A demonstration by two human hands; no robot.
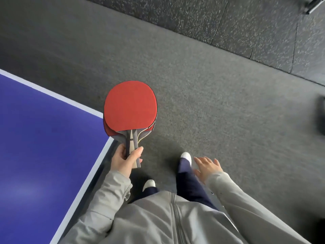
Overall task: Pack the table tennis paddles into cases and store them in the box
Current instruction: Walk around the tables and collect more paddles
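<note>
At my far left lay the blue table (35,138), its white-edged corner just beside my left hand (123,161). That hand was wrapped round the handles of the paddles (130,106), two as far as I could tell, stacked one on the other with red rubber uppermost. Their long axis ran straight away from me, with the handles at my palm and the blades out ahead, past the table corner and over the grey floor (211,103). Further right, my right hand (207,167) hung well apart from them, fingers spread, holding nothing. No case or box showed anywhere, and a dark blurred shape (322,117) at the right edge was too unclear to name. I judged that packing had not begun, and that the free right hand would have to fetch a case and slide it on from the blade end.
</note>
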